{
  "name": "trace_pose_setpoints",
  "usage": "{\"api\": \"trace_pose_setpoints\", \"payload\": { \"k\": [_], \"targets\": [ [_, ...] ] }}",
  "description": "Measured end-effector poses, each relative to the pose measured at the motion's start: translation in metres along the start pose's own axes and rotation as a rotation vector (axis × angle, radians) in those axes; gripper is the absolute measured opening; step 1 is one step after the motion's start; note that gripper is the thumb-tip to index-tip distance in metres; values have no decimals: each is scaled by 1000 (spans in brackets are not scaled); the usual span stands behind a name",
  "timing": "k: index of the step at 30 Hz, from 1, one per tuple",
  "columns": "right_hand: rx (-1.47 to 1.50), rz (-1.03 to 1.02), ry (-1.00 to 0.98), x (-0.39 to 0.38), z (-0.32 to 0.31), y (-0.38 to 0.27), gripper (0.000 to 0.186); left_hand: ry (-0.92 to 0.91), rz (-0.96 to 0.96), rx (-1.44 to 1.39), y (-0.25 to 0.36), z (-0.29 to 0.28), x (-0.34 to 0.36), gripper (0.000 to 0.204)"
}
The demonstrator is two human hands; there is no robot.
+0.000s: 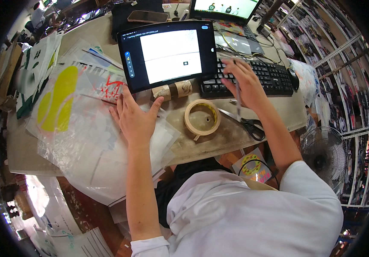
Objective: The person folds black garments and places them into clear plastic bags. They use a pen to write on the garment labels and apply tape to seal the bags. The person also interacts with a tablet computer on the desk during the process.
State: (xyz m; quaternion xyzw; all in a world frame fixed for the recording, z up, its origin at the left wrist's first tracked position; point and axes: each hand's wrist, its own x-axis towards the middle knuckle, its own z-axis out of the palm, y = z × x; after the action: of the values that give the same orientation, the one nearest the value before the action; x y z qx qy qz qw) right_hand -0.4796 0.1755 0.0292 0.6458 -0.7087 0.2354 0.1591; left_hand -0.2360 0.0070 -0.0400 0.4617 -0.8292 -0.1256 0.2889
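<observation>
My left hand (135, 115) is open, its fingers spread over clear plastic sheets (94, 158) with coloured prints. Its fingertips reach the lower left corner of a tablet (171, 55), which leans upright with a lit screen. Beneath the tablet's lower edge lies a brown roll (172, 91) that seems to prop it. My right hand (246, 83) is raised over the black keyboard (270, 77), closed around a slim grey pen (238, 100) that points down. Between my hands, a roll of masking tape (202, 117) lies flat, and scissors (249, 124) with black handles rest beside it.
Behind the tablet stand a laptop (225, 10) and a phone (148, 16). A mouse (293, 79) sits right of the keyboard, near loose cables. A fan (323, 154) stands beyond the table's right edge, before packed shelves (343, 51). Printed sheets (34, 73) cover the table's left.
</observation>
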Motion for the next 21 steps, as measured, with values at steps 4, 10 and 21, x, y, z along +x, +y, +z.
{"api": "trace_pose_setpoints", "payload": {
  "k": [4,10,21],
  "targets": [
    [-165,-80,92,50,23,11,22,50,19,16,-4,0,-2,105],
    [-229,-61,57,72,45,26,20,0,-12,-17,-1,-5,-2,105],
    [-183,-61,-3,70,31,30,28,28,13,-1,0,-1,-2,107]
  ]
}}
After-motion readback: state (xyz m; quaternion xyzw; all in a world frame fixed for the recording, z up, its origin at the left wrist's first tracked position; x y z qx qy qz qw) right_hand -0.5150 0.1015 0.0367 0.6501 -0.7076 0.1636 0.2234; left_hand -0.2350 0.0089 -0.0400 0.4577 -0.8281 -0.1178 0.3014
